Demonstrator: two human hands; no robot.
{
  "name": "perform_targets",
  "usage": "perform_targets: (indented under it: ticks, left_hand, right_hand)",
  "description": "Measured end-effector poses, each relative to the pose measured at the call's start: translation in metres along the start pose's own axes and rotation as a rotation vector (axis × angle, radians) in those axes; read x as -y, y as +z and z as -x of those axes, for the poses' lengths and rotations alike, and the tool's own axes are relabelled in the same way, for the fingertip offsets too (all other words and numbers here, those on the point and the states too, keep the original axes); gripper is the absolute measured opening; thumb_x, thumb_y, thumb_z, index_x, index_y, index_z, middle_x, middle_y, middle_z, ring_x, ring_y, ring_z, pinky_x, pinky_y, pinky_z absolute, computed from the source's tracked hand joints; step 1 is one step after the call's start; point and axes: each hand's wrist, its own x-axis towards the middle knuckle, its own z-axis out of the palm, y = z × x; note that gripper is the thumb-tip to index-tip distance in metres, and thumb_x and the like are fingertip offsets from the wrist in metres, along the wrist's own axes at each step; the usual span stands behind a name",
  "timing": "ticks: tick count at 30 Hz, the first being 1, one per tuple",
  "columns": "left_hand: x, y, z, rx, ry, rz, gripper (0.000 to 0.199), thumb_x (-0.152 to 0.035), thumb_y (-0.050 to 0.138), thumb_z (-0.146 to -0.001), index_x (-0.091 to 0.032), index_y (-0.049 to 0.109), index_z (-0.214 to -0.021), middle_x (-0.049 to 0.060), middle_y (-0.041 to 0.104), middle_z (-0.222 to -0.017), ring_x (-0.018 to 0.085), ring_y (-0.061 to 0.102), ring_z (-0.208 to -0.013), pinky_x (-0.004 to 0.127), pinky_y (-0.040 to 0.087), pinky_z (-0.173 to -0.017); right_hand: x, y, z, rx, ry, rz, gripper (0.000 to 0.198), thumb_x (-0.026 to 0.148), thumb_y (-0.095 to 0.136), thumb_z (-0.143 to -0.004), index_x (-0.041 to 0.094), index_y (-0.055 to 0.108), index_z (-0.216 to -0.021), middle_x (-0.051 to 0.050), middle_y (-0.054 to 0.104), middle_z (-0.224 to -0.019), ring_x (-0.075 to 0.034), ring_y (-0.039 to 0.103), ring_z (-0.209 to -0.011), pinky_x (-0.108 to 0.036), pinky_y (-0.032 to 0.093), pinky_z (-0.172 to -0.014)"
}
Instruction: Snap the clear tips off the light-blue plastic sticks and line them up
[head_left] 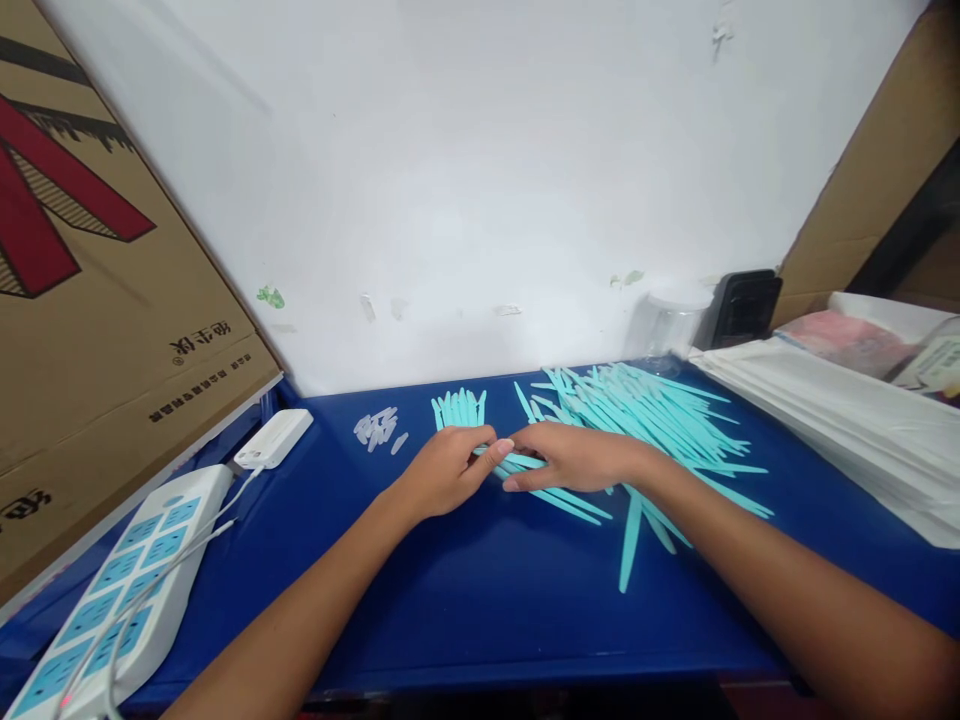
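Observation:
My left hand and my right hand meet near the middle of the table. Slim turquoise sticks with tapered ends pass between them and stick out toward the lower right. The left fingers are curled, with the thumb pointing right against the right fingertips. My right hand closes over the sticks from above, its thumb on the near side; the exact grip is partly hidden. Just beyond the left hand lies a neat row of the same sticks. A large loose pile of turquoise sticks spreads behind and beside my right hand.
Small translucent pieces lie on the blue table. At left are a white power strip with cables, a white box-shaped device and a cardboard box. A clear jar and white sheets stand right.

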Motion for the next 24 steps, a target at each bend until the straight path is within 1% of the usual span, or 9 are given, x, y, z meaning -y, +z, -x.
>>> perform_targets:
  ticks: [2, 5, 11, 12, 14, 16, 18, 21, 24]
  left_hand:
    - [0.002, 0.002, 0.0, 0.015, -0.02, 0.051, 0.048, -0.055, 0.04, -0.105, -0.02, 0.044, -0.072, -0.005, 0.037, -0.06, 0.012, 0.035, -0.055, 0.03, 0.025, -0.056]
    - [0.007, 0.004, -0.002, -0.005, -0.05, 0.117, 0.051, -0.057, 0.044, -0.103, -0.02, 0.039, -0.068, -0.005, 0.031, -0.06, 0.011, 0.03, -0.056, 0.029, 0.023, -0.055]
    - [0.011, 0.002, -0.005, -0.112, -0.077, 0.158, 0.054, -0.056, 0.048, -0.102, -0.018, 0.037, -0.065, -0.004, 0.029, -0.062, 0.011, 0.029, -0.059, 0.028, 0.023, -0.056]
    - [0.012, 0.001, -0.005, -0.134, -0.084, 0.158, 0.054, -0.056, 0.048, -0.102, -0.018, 0.036, -0.065, -0.004, 0.028, -0.062, 0.011, 0.029, -0.059, 0.028, 0.023, -0.057]
    - [0.013, 0.0, -0.006, -0.175, -0.106, 0.158, 0.054, -0.055, 0.049, -0.102, -0.019, 0.034, -0.065, -0.005, 0.026, -0.063, 0.01, 0.027, -0.059, 0.028, 0.022, -0.057]
    - [0.014, -0.001, -0.006, -0.2, -0.119, 0.157, 0.053, -0.055, 0.048, -0.102, -0.019, 0.033, -0.066, -0.005, 0.025, -0.064, 0.011, 0.027, -0.06, 0.028, 0.022, -0.057]
    - [0.016, -0.003, -0.006, -0.21, -0.118, 0.152, 0.052, -0.053, 0.048, -0.102, -0.019, 0.034, -0.066, -0.004, 0.026, -0.064, 0.011, 0.028, -0.06, 0.028, 0.022, -0.058]
    - [0.02, -0.005, -0.006, -0.219, -0.125, 0.146, 0.052, -0.054, 0.047, -0.103, -0.019, 0.038, -0.066, -0.004, 0.03, -0.063, 0.011, 0.031, -0.061, 0.028, 0.024, -0.058]
    - [0.024, -0.007, -0.006, -0.242, -0.14, 0.151, 0.053, -0.056, 0.044, -0.104, -0.019, 0.042, -0.067, -0.004, 0.035, -0.063, 0.012, 0.034, -0.061, 0.027, 0.026, -0.059]
  right_hand:
    - [0.001, 0.002, -0.002, 0.004, -0.028, -0.035, 0.037, 0.056, 0.061, -0.094, 0.02, 0.054, -0.086, 0.005, 0.034, -0.071, -0.012, 0.03, -0.062, -0.029, 0.023, -0.057]
    - [0.003, 0.003, -0.003, -0.017, -0.046, -0.081, 0.04, 0.058, 0.061, -0.094, 0.02, 0.055, -0.085, 0.006, 0.03, -0.068, -0.011, 0.027, -0.06, -0.028, 0.021, -0.055]
    - [-0.002, 0.004, -0.006, -0.098, -0.044, -0.156, 0.054, 0.068, 0.061, -0.091, 0.019, 0.054, -0.071, 0.008, 0.026, -0.061, -0.01, 0.022, -0.056, -0.029, 0.019, -0.054]
    - [-0.004, 0.004, -0.006, -0.114, -0.039, -0.161, 0.055, 0.07, 0.061, -0.09, 0.019, 0.056, -0.069, 0.008, 0.028, -0.059, -0.01, 0.024, -0.056, -0.029, 0.02, -0.054]
    - [-0.006, 0.003, -0.008, -0.151, -0.039, -0.166, 0.055, 0.07, 0.061, -0.089, 0.018, 0.064, -0.072, 0.006, 0.04, -0.059, -0.01, 0.033, -0.055, -0.028, 0.025, -0.055]
    - [-0.008, 0.004, -0.009, -0.19, -0.054, -0.169, 0.055, 0.07, 0.061, -0.09, 0.017, 0.07, -0.078, 0.001, 0.057, -0.066, -0.013, 0.047, -0.061, -0.027, 0.033, -0.058]
    - [-0.008, 0.004, -0.009, -0.206, -0.066, -0.199, 0.054, 0.069, 0.06, -0.091, 0.017, 0.071, -0.081, -0.003, 0.067, -0.076, -0.016, 0.058, -0.069, -0.027, 0.04, -0.062]
    - [-0.007, 0.003, -0.007, -0.152, -0.025, -0.295, 0.053, 0.068, 0.056, -0.094, 0.017, 0.067, -0.086, -0.005, 0.07, -0.081, -0.016, 0.063, -0.068, -0.026, 0.044, -0.059]
    - [-0.007, 0.0, -0.005, -0.183, 0.026, -0.308, 0.05, 0.068, 0.054, -0.095, 0.019, 0.059, -0.083, -0.003, 0.068, -0.075, -0.014, 0.058, -0.057, -0.025, 0.04, -0.05]
